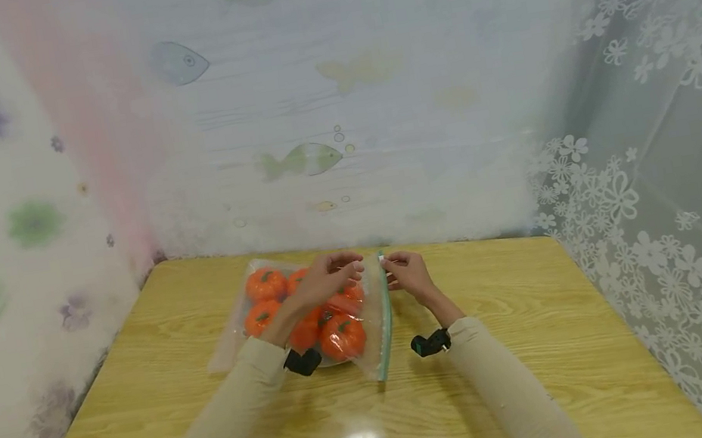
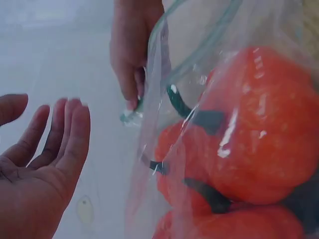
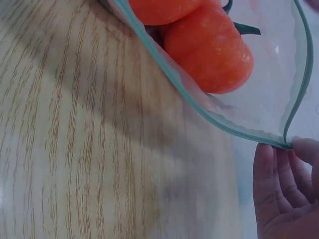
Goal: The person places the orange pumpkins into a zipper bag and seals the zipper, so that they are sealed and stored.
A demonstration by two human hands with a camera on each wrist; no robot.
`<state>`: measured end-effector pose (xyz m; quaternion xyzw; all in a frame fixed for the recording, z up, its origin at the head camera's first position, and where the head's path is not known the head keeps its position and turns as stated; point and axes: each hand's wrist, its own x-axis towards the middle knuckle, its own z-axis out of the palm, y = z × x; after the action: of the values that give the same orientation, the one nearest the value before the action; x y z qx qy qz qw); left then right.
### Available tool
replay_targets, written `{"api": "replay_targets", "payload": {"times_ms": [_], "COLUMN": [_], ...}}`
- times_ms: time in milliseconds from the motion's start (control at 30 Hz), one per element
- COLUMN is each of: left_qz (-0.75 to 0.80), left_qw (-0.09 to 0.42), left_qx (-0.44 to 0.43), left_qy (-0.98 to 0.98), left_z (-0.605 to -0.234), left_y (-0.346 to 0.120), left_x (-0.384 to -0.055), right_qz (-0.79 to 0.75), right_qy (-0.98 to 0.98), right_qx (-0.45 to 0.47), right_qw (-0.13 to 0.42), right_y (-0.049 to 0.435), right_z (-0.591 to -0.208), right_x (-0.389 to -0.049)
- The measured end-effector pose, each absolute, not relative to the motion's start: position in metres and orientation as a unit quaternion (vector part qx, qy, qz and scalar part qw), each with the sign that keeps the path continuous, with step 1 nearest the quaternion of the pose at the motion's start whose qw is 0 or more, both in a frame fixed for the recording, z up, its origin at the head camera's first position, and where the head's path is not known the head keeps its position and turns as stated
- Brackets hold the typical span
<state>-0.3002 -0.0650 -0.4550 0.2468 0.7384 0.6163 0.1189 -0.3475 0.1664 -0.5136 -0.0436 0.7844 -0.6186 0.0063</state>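
Observation:
A clear zip bag (image 1: pixel 374 322) lies on the table with several small orange pumpkins (image 1: pixel 342 338) inside, their stems dark green. Its green zip strip (image 3: pixel 172 77) faces right, and the mouth gapes in the right wrist view. My right hand (image 1: pixel 409 273) pinches the far corner of that strip between thumb and fingers. Over the bag's far side is my left hand (image 1: pixel 327 278), its fingers loosely extended and holding nothing. In the left wrist view this left hand (image 2: pixel 45 164) stays apart from the plastic, palm and fingers showing.
The wooden table (image 1: pixel 521 376) meets a wall (image 1: pixel 442 181) painted with fish at the back. A flower-patterned panel (image 1: pixel 678 236) stands along the right, and a spotted wall covering (image 1: pixel 24 286) along the left. Black wrist cameras sit at both cuffs.

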Motion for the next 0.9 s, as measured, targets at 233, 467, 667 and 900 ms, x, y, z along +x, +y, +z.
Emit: {"api": "replay_targets", "payload": {"times_ms": [233,467,667,900], "left_qz": [0.548,0.522,0.500,0.540], "left_qw": [0.069,0.080,0.086,0.045], "left_qx": [0.214,0.193,0.194,0.151], "left_qy": [0.806,0.827,0.839,0.827], "left_z": [-0.464,-0.470,-0.486,-0.501], "left_y": [-0.054,-0.045,-0.031,-0.023], "left_x": [-0.336,-0.354,-0.364,-0.366], "right_qz": [-0.620,-0.611,-0.600,-0.608], "right_qy": [0.782,0.785,0.791,0.786], "right_qx": [-0.054,-0.089,-0.107,-0.100], "right_qw": [0.024,0.043,0.050,0.059], "right_y": [0.167,0.168,0.165,0.164], "right_z": [-0.515,-0.512,-0.514,-0.516], "right_x": [-0.350,-0.350,-0.352,-0.351]}}
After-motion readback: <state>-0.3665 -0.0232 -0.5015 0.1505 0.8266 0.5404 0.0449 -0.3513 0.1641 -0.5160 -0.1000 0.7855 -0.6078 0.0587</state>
